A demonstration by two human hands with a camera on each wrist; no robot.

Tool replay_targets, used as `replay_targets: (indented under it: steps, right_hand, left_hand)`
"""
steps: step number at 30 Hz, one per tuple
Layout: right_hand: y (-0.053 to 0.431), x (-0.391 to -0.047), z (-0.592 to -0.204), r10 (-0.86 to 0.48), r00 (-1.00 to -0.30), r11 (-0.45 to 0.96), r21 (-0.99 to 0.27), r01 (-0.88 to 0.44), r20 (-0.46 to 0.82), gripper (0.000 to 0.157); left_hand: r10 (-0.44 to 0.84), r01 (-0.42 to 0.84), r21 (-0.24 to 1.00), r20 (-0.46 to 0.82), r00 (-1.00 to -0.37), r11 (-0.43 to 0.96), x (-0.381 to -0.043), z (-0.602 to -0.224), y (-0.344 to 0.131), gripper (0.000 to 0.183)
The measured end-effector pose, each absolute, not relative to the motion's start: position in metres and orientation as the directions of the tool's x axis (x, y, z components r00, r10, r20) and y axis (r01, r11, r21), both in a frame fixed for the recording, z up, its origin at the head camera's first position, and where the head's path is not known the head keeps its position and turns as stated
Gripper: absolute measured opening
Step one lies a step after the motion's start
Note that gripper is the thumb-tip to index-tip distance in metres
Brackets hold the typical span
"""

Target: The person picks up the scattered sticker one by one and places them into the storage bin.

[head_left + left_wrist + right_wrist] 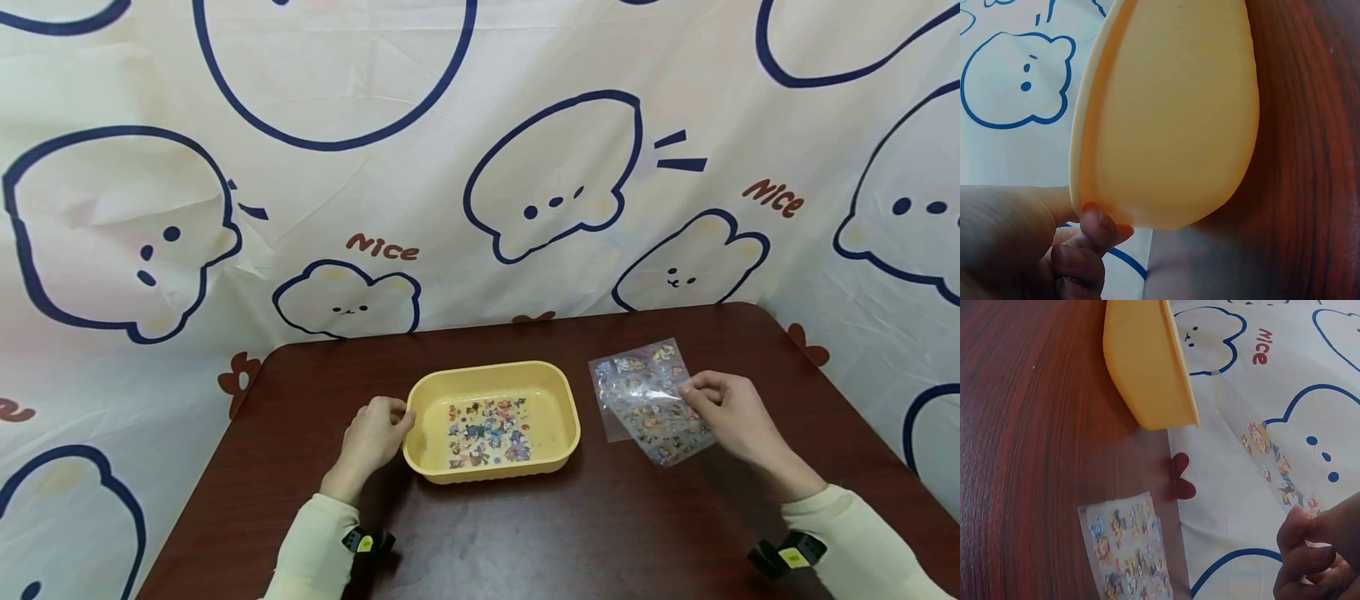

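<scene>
Grip of the right hand [726, 414]: thumb and forefinger pinch one clear sheet [1282, 465] by its edge. Grip of the left hand [375, 432]: thumb and fingers close on the left end of the yellow tray [495, 473], at the rim.

Count of items: hands, two; tray, one; clear sheets outside the tray, at least two, one pinched and one lying sheet [1125, 550]. Whether the latter is a single layer cannot be told. Wrist devices, two: one at the left wrist [367, 542], one at the right wrist [787, 556].

Container: the tray stands on the counter [480, 550], open side up, with rounded corners. Contents: small multicoloured printed figures [489, 432], grouped in a roughly rectangular patch on the tray floor. Individual figures are too small to count.

Position relative to grip: the pinched sheet extends to the left of the right fingertips and downward in the head view, overlapping the lying sheet in that view. Both sheets carry small printed figures and are located right of the tray, apart from it. The lying sheet rests on the counter. The tray is located immediately right of the left fingertips, in contact with them.
</scene>
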State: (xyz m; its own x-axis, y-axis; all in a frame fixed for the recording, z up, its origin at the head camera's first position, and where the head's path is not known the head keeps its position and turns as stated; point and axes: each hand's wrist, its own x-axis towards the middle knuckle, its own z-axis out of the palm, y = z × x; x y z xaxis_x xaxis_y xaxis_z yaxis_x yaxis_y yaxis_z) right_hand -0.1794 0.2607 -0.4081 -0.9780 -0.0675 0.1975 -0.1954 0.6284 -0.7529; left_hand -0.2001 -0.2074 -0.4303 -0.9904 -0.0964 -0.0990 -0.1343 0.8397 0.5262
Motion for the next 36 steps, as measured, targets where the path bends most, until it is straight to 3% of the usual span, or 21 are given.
replay_targets:
  steps: [36]
  right_hand:
    - [0.207, -0.181, -0.419, -0.154, -0.965, 0.487, -0.833, -0.263, 0.215, 0.017]
  left_hand:
    - [-0.101, -0.134, 0.531, -0.090, -0.991, 0.836, -0.201, -0.433, -0.208, 0.036]
